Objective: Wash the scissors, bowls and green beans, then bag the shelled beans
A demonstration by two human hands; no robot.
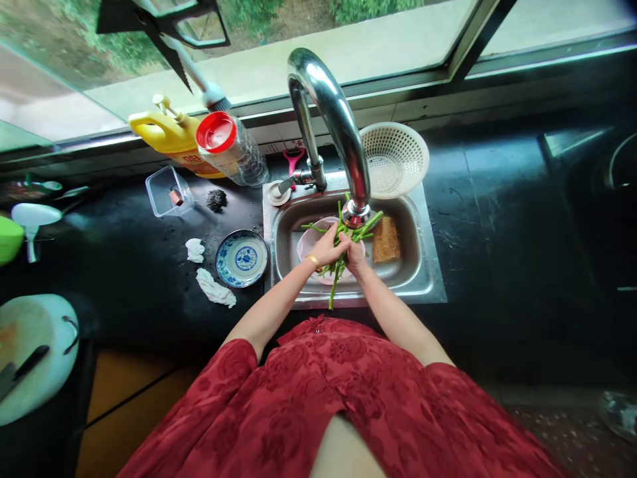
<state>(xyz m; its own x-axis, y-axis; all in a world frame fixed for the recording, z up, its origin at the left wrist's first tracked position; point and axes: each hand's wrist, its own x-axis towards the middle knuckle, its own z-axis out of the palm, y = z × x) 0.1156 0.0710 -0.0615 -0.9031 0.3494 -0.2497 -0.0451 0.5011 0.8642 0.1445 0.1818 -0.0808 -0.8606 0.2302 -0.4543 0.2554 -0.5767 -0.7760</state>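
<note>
Both my hands are closed around a bunch of green vegetable stems point(337, 271) just below the spout of the chrome faucet point(343, 126). My left hand point(329, 247) wears a gold bangle at the wrist, and my right hand point(354, 253) presses close beside it. Stems stick out above, below and to both sides of the fingers. Under the hands sits a pale pink bowl point(304, 248), partly hidden, in the steel sink point(412, 265). Along the sink's right side lies a brown, rough-textured block point(387, 240), perhaps a sponge.
A white colander point(393, 159) rests behind the sink. Left of it are a blue-patterned plate point(241, 259), crumpled white cloths point(215, 288), a clear plastic box point(169, 191), a red-lidded jar point(233, 149) and a yellow jug point(166, 136). A knife lies on a cutting board point(50, 332).
</note>
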